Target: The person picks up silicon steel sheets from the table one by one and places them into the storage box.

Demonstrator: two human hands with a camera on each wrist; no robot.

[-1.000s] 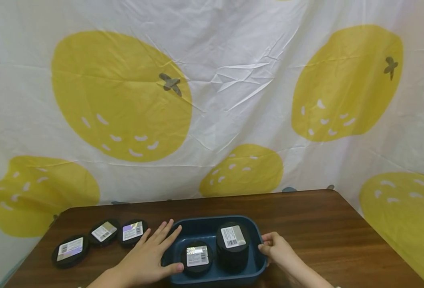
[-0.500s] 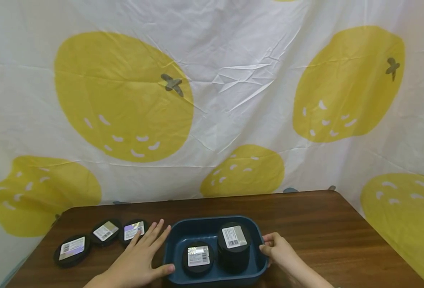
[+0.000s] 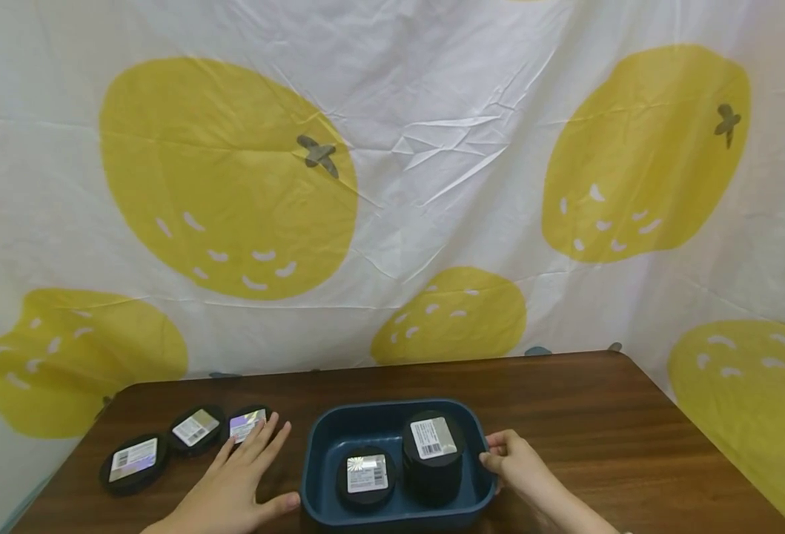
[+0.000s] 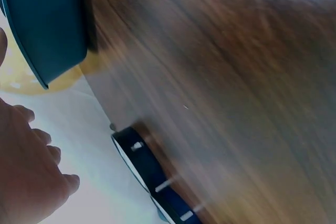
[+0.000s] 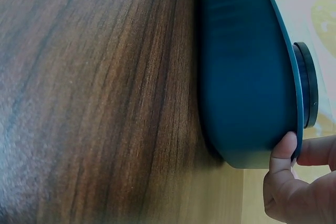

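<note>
A dark blue rectangular tub point(image 3: 307, 463) stands on the table. Inside it, on the left, lies a flat black round container point(image 3: 365, 478) with a silver label; right of that rises a taller black stack or cylinder point(image 3: 432, 456) with a similar label. My right hand point(image 3: 515, 463) pinches the tub's right rim, thumb and finger on either side of it in the right wrist view. My left hand point(image 3: 232, 486) is spread left of the tub, fingers straight, its fingertips overlapping a labelled black round container point(image 3: 247, 423). In the left wrist view that hand point(image 4: 31, 166) holds nothing.
Two more flat black round containers, one near the left edge point(image 3: 132, 463) and one behind it point(image 3: 195, 430), lie on the brown wooden table point(image 3: 565, 400). A white curtain point(image 3: 432, 185) printed with yellow fruit hangs behind the table.
My left hand has moved left from over the tub's left side to beside the nearest round container outside. My right hand stays on the rim, and the tub's contents have not moved.
</note>
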